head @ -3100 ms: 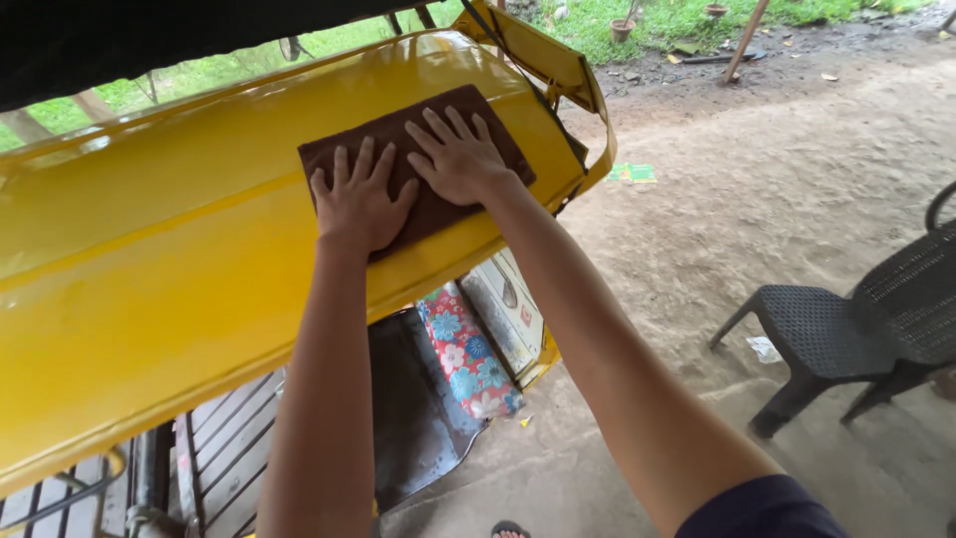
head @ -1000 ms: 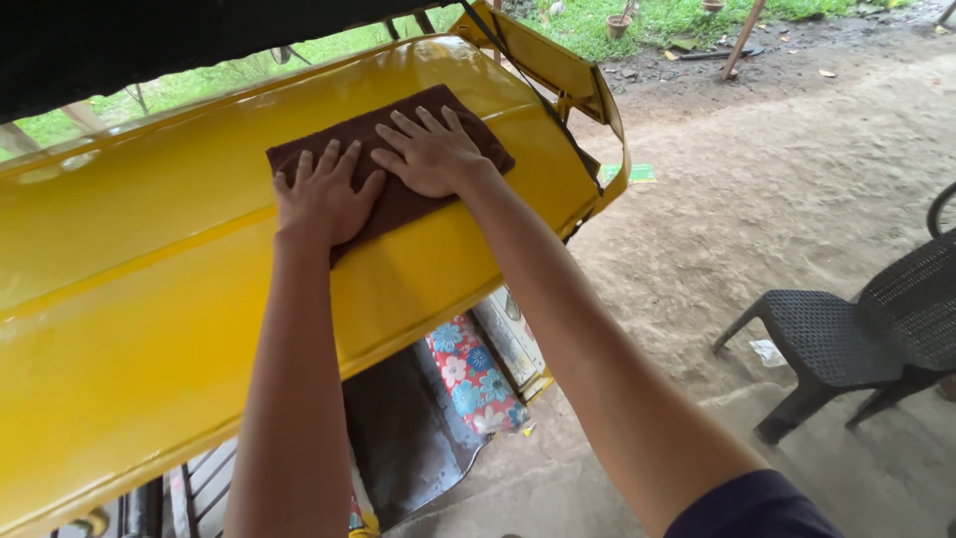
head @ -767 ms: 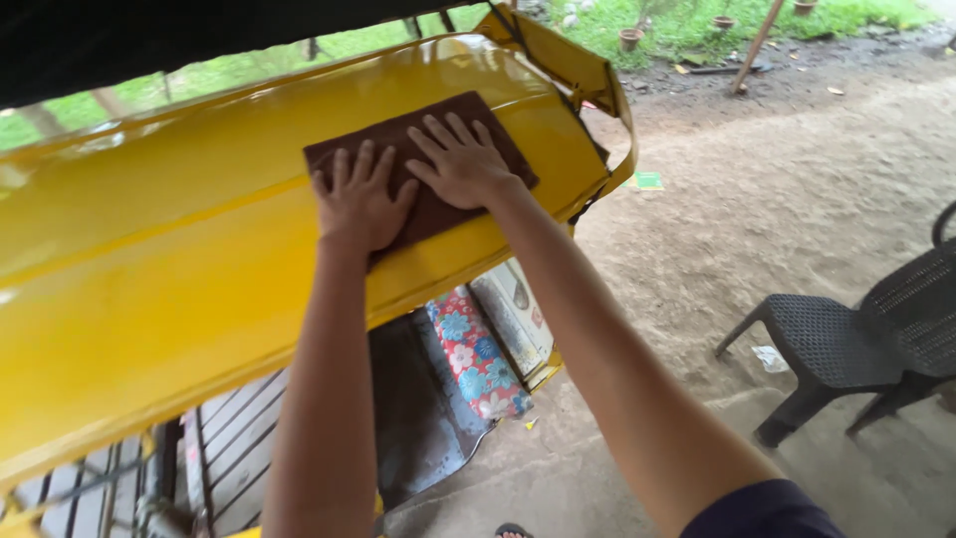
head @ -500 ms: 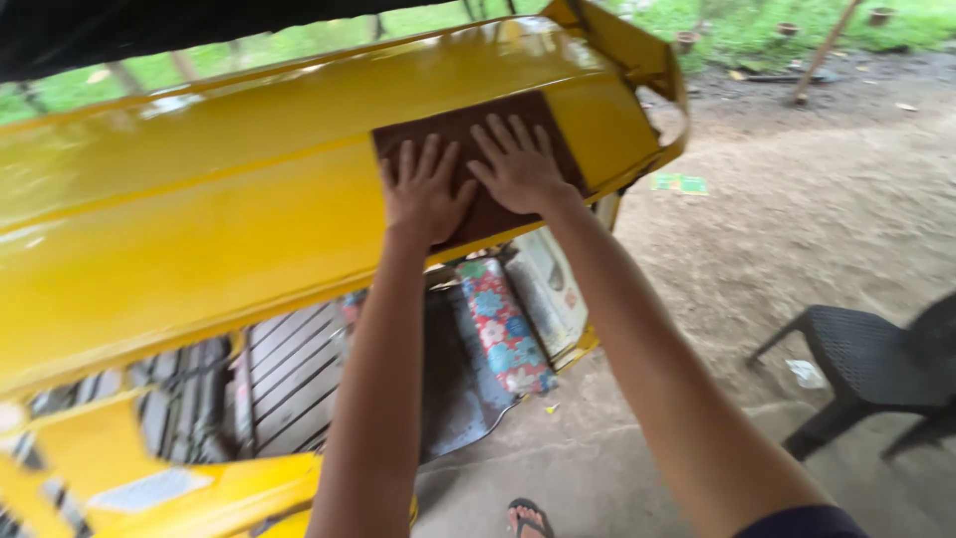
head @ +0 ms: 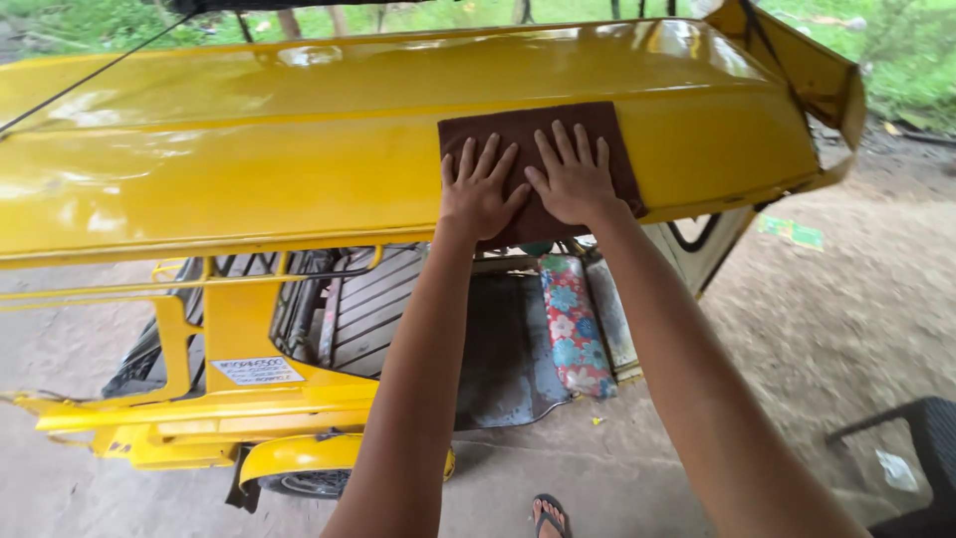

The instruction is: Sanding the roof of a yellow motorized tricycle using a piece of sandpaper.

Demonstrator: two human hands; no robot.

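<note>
A dark brown cloth (head: pixel 518 130) lies spread flat on the glossy yellow roof (head: pixel 249 149) of a small sidecar vehicle. My left hand (head: pixel 480 189) presses on the cloth's lower left part, palm down, fingers apart. My right hand (head: pixel 573 177) lies just beside it on the cloth's middle, also flat with fingers spread; the two hands touch at the thumbs. Both arms reach up from the bottom of the view.
Under the roof are a yellow frame with rails (head: pixel 229 329), a dark floor mat (head: pixel 508 359) and a floral cushion (head: pixel 576 324). A wheel (head: pixel 319 483) sits low left. A sandalled foot (head: pixel 548 515) stands on the concrete. A dark plastic chair (head: pixel 916 448) is at right.
Both hands have kept flat on the cloth, sliding it back and forth on the roof. The view has swung left, showing more of the frame and wheel.
</note>
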